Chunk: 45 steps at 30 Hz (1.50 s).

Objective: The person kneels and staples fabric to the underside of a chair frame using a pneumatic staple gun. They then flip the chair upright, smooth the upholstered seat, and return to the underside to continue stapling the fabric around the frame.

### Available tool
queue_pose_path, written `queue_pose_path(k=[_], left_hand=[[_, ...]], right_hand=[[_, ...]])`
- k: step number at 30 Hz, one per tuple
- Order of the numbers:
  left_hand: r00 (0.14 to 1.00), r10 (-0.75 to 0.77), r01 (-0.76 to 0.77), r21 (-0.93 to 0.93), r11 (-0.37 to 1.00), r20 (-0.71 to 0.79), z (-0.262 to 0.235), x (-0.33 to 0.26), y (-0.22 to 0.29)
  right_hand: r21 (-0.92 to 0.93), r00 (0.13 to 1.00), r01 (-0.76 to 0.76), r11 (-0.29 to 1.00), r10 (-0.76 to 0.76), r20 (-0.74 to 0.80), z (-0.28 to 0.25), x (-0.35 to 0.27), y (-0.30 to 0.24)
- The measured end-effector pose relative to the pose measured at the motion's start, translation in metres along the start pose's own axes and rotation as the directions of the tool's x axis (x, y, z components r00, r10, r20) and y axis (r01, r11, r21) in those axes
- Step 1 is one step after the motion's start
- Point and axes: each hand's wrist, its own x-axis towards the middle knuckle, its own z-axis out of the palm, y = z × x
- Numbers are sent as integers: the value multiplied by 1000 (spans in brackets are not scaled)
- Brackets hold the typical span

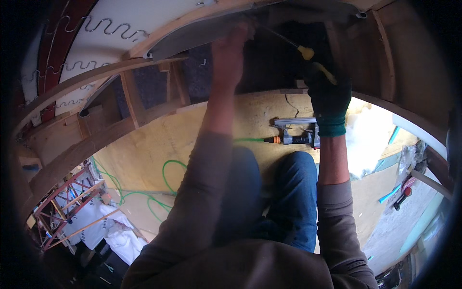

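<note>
My left hand (229,55), bare, reaches up and grips the edge of a grey fabric panel (202,33) stretched along a curved wooden sofa frame (159,41). My right hand (328,94), in a dark green glove, holds a yellow-handled screwdriver (308,54). Its thin metal shaft runs up and left toward the fabric edge close to my left hand. Both forearms wear grey-brown sleeves. My knees in blue jeans (284,192) are below.
A pneumatic stapler (301,132) lies on the plywood platform (192,139), joined to a green air hose (159,188) that loops to the left. Zigzag springs (108,29) cross the frame at upper left. White stuffing (368,137) lies right. A red metal rack (67,202) stands lower left.
</note>
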Motion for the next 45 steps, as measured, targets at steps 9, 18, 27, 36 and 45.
queue_pose_path(k=[9, 18, 27, 36, 45], left_hand=[[989, -146, 146, 1, 989, 6, -17, -15, -11], [915, -391, 380, 531, 757, -96, 5, -32, 54], [993, 57, 1, 490, 872, -103, 77, -7, 35], [989, 128, -90, 391, 916, -73, 78, -6, 15], [985, 162, -142, 240, 960, -66, 79, -6, 6]], right_hand=[[-384, 928, 372, 845, -345, 138, 1, -34, -44], [51, 989, 146, 988, -146, 1, -69, -7, -55], [-139, 937, 320, 937, -334, -100, -70, 5, -65], [-309, 814, 567, 763, -578, 66, -91, 42, -68], [610, 887, 131, 782, -367, 280, -100, 89, -90]])
